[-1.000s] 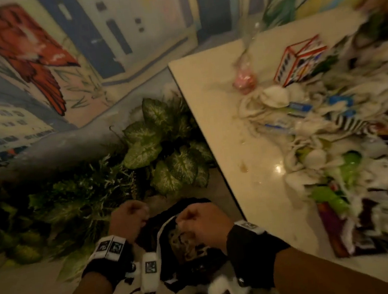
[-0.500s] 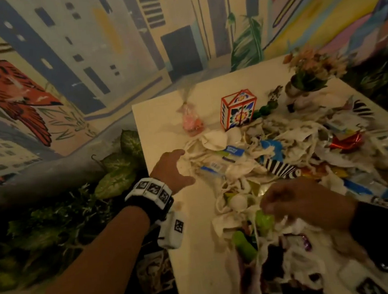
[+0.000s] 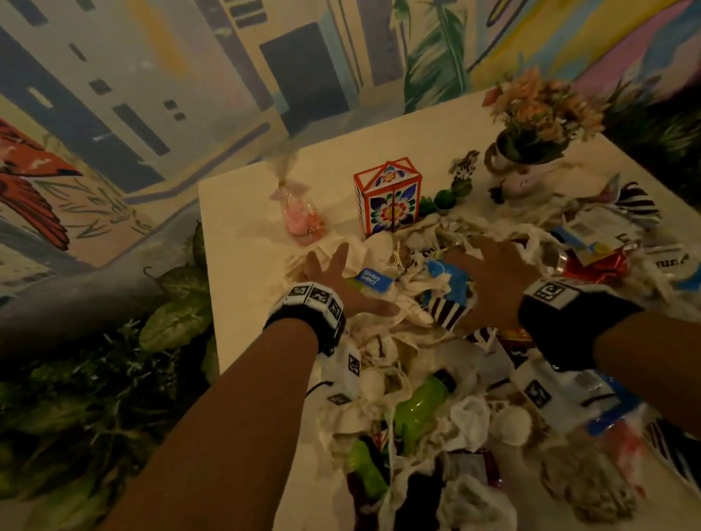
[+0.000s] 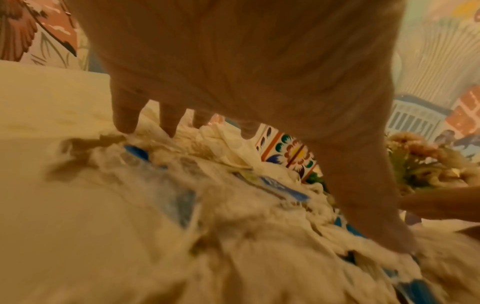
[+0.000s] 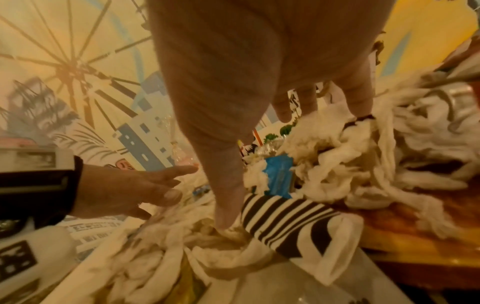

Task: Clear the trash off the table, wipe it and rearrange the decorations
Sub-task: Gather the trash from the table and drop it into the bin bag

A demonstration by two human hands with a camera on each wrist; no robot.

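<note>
A heap of trash (image 3: pixel 429 369) covers the white table (image 3: pixel 243 250): crumpled tissues, blue wrappers, a striped wrapper (image 5: pixel 285 222) and a green bottle (image 3: pixel 419 403). My left hand (image 3: pixel 350 282) lies spread on the tissues at the heap's far left edge, its fingertips (image 4: pixel 124 125) touching paper. My right hand (image 3: pixel 480 282) is spread over the heap's middle, thumb (image 5: pixel 226 214) pressed into tissue beside the striped wrapper. Neither hand grips anything. Behind the heap stand a painted box (image 3: pixel 389 196), a pink wrapped ornament (image 3: pixel 301 220), a zebra figurine (image 3: pixel 466 166) and a flower pot (image 3: pixel 537 129).
Leafy plants (image 3: pixel 172 310) fill the floor left of the table, below a painted mural wall (image 3: pixel 108 117). A bare strip of tabletop runs along the left edge. More foliage (image 3: pixel 671 119) sits at the far right.
A second ago both hands gripped a dark bag low beside the table. They have since risen over the table and moved forward, and now lie spread on the far part of the heap.
</note>
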